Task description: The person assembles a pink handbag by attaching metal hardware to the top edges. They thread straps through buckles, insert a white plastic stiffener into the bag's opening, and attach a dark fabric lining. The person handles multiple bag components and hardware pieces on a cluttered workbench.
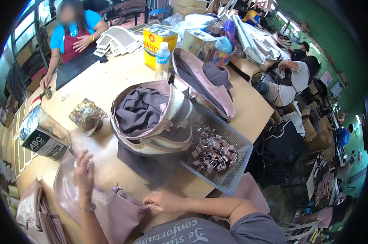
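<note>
A mauve-pink leather bag piece [119, 211] lies along the table's near edge, with a small metal clip or ring standing on its top edge. My right hand [163, 202] is closed in a pinch on the right end of this piece. Above its left part my left hand [84, 173] is raised, fingers bent but apart, with nothing seen in it. Beyond the hands stands a round, part-made bag [147, 116] with dark lining bulging out. To its right, a grey mesh basket [244, 152] holds many small pink tabs with metal fittings [214, 150].
A square metal can [43, 136] and a glue-crusted lump [87, 116] stand at left. Folded pink pieces [35, 211] lie lower left. A yellow can [159, 44], a water bottle [162, 61] and another pink bag part [200, 83] are farther back. A co-worker [76, 34] stands across the table.
</note>
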`<state>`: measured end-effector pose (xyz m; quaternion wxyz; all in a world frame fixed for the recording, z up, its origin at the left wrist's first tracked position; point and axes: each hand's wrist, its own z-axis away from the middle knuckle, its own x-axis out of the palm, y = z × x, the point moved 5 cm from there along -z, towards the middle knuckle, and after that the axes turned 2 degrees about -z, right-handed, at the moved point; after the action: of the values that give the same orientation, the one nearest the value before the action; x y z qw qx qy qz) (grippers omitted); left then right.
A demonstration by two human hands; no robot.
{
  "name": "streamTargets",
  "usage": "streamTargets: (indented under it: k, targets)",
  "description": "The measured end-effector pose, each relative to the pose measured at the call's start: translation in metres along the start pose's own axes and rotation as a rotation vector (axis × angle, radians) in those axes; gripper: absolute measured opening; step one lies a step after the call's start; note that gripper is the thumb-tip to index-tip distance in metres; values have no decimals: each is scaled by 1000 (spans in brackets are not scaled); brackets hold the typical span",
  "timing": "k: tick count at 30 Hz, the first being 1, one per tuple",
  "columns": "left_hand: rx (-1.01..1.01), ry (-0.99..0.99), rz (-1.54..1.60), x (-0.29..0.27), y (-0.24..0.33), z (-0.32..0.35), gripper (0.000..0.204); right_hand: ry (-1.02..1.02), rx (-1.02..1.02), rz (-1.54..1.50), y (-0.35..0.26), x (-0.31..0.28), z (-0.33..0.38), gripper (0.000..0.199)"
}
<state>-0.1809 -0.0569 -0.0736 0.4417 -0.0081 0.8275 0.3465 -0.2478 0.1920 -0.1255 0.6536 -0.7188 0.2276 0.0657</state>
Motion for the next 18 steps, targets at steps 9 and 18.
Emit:
streamTargets:
  k: [9, 18]
  targets:
    - [186, -171, 135, 18, 93, 71, 23, -83, -153, -179, -130, -80, -8, 18]
    - [265, -243, 15, 19, 120, 80, 21, 155, -740, -1464, -274, -102, 48, 66]
